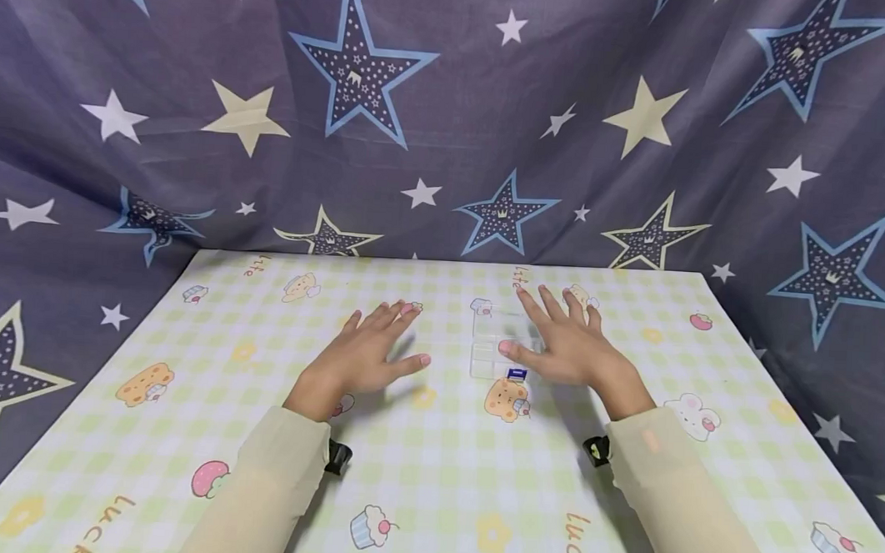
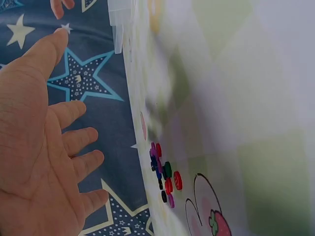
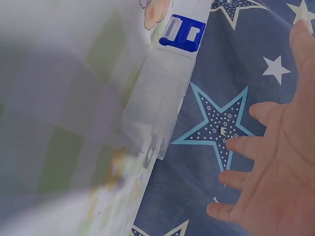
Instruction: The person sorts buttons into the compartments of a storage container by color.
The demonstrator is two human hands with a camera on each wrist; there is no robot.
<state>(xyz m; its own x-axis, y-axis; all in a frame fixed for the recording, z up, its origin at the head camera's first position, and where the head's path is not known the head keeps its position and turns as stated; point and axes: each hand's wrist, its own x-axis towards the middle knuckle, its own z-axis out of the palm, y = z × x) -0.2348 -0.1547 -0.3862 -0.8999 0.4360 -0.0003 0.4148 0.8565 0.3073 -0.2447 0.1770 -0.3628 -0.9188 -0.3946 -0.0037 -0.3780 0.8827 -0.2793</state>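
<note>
My left hand hovers over the table left of centre, fingers spread and holding nothing. Beneath it, hidden from the head view, several small round button-like pieces in red, purple, blue, green and black lie clustered in the left wrist view. To the right, a clear plastic box with compartments lies on the table, a blue latch on its near side. My right hand is held over the box's right part with fingers spread apart, gripping nothing, and covers some of it in the head view.
A checked cloth printed with cupcakes, bears and flowers covers the table. Behind it and at both sides hangs a dark curtain with stars. Each wrist carries a small black camera mount.
</note>
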